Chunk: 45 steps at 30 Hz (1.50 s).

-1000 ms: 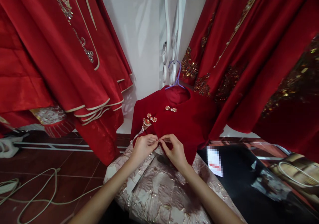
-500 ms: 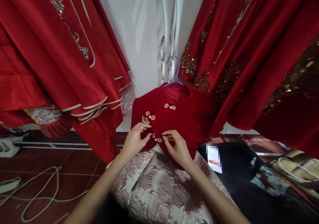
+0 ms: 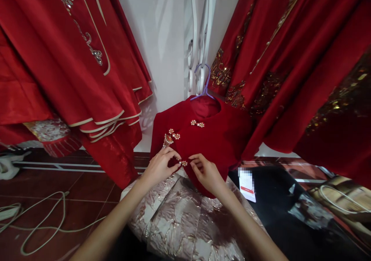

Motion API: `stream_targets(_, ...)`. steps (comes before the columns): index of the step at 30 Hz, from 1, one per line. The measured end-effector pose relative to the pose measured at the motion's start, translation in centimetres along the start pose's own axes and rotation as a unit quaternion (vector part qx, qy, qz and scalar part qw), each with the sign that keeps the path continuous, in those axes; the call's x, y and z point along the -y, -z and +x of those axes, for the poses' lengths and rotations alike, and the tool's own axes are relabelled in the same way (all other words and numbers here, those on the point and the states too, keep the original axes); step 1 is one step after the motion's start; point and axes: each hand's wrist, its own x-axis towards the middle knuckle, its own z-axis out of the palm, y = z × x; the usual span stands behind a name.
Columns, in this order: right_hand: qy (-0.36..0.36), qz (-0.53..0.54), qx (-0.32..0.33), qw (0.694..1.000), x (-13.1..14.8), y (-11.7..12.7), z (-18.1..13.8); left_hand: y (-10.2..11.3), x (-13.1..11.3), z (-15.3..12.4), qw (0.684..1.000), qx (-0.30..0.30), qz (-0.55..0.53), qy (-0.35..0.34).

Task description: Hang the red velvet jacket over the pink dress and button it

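- A white wall (image 3: 162,40) stands behind, over a dark red tiled floor (image 3: 58,183) with a pale cord (image 3: 55,214) looped on it.
- Red satin robes with cream piping (image 3: 72,60) hang at the left.
- The left hand (image 3: 159,167) has its grip pinched on the front edge of a red velvet top (image 3: 220,137), just beside a pearl-and-gold clasp (image 3: 183,162).
- The top hangs on a lilac hanger (image 3: 204,85), low in the middle, above a pink-and-gold brocade skirt (image 3: 179,218).
- The right hand (image 3: 207,173) meets the clasp from the other side, fingertips clamped on it.
- A white tag (image 3: 247,183) lies near the right hand.
- Red gowns with gold sequin embroidery (image 3: 290,60) hang at the right.
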Motion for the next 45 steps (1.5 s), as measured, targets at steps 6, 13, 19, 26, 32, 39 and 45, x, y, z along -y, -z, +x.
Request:
stream_targets(6, -0.012, -0.012, 0.007, 1.000, -1.1, -1.5, 0.1, -0.3, 0.3, 0.0, 0.998, -0.001, 0.046, -0.044)
stream_targets(13, -0.007, 0.030, -0.011, 0.999, -0.8, -1.5, 0.3, -0.6, 0.5, 0.1, 0.999, 0.006, -0.034, -0.024)
stream_targets(19, -0.014, 0.058, -0.013, 0.998, -1.2, -1.7, 0.5, -1.1, 0.8, 0.2, 0.992, -0.002, -0.125, 0.010)
stream_targets(26, -0.016, 0.073, -0.016, 0.997, -1.1, -2.1, 0.5, -1.1, 0.4, 0.2, 0.990, -0.021, -0.136, 0.026)
stream_targets(32, -0.015, 0.076, -0.006, 0.997, -1.0, -2.1, 0.4, -1.1, 0.2, 0.2, 0.989, -0.004, -0.145, 0.031)
stream_targets(39, -0.008, 0.103, 0.070, 0.992, -0.5, 0.5, 0.8, -0.8, 0.0, 0.4, 0.922, 0.119, -0.363, 0.059)
stream_targets(45, -0.039, 0.201, 0.103, 0.973, 0.0, 1.6, 0.9, -1.8, 1.0, 3.7, 0.812, -0.092, -0.530, 0.228)
